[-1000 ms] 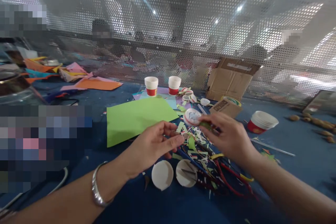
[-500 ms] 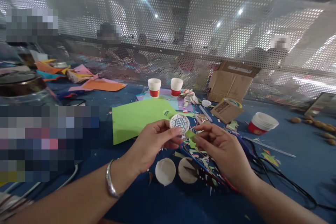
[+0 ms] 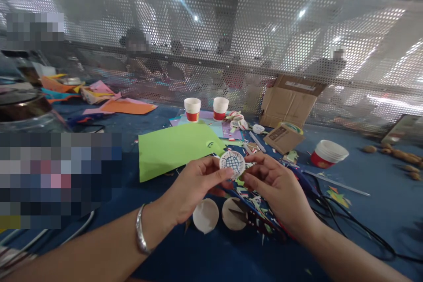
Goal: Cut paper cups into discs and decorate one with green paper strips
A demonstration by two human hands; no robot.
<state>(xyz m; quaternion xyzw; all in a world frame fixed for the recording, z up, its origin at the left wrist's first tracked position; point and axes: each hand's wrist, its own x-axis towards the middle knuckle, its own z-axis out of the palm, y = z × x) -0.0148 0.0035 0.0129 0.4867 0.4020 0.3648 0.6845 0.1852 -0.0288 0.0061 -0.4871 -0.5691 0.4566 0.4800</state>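
Observation:
My left hand (image 3: 194, 185) pinches a round white paper disc (image 3: 232, 161) with a blue grid drawn on it, thumb on its face. At the disc's right edge, my right hand (image 3: 280, 189) has its thumb and fingers closed on a small green paper piece (image 3: 243, 177), mostly hidden behind disc and fingers. Below the hands, two plain round pieces, a white one (image 3: 205, 217) and a greyer one (image 3: 231, 215), lie on the blue table. Scissors (image 3: 261, 222) rest with their blades over the greyer one, partly under my right hand.
A green paper sheet (image 3: 175, 147) lies ahead on the left. Beyond stand two stacks of paper cups (image 3: 192, 109), with another cup stack (image 3: 329, 153) at right. Paper scraps (image 3: 254, 198), a cardboard piece (image 3: 284, 138), and black cables (image 3: 350, 227) lie around. A perforated screen (image 3: 205, 44) closes the back.
The disc in my left hand has shifted slightly right and down, closer to my right fingers. The green piece, plainer before, is now mostly covered.

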